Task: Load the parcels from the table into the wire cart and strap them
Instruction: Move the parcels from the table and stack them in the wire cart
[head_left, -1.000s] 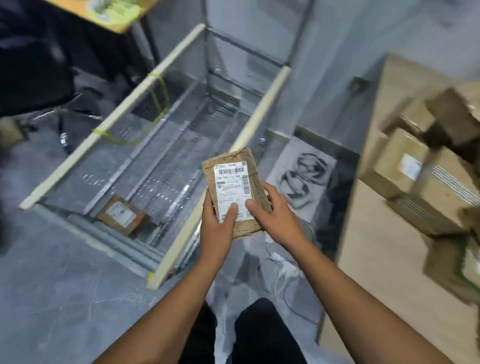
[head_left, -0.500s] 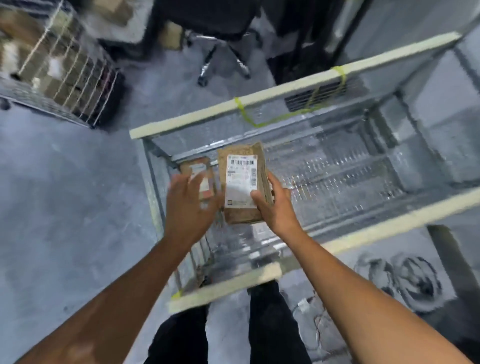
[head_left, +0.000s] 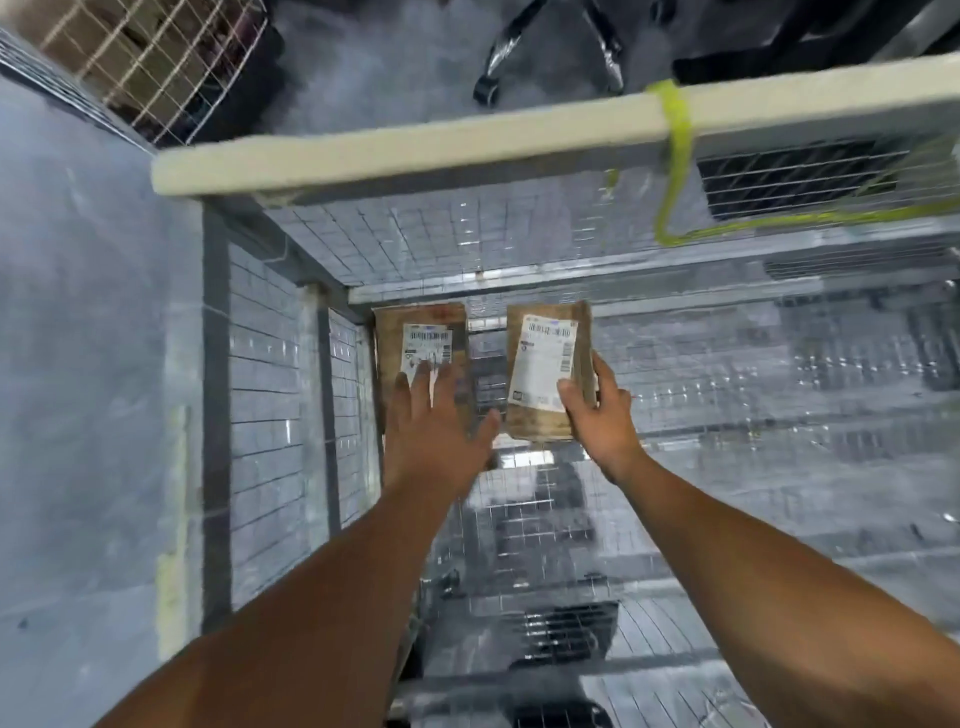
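We seem to be in a parcel depot: wire cart (head_left: 519, 260) at twelve o'clock, labelled parcels (head_left: 421, 338), grey concrete floor (head_left: 78, 364).

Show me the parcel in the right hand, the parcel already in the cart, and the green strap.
Held parcel (head_left: 543, 364): head view, on its white label.
Parcel in the cart (head_left: 427, 340): head view, on its label.
Green strap (head_left: 675, 119): head view, where it wraps the rail.

Grey concrete floor (head_left: 78, 364), a second wire cage (head_left: 156, 67), chair base (head_left: 550, 47) beyond.
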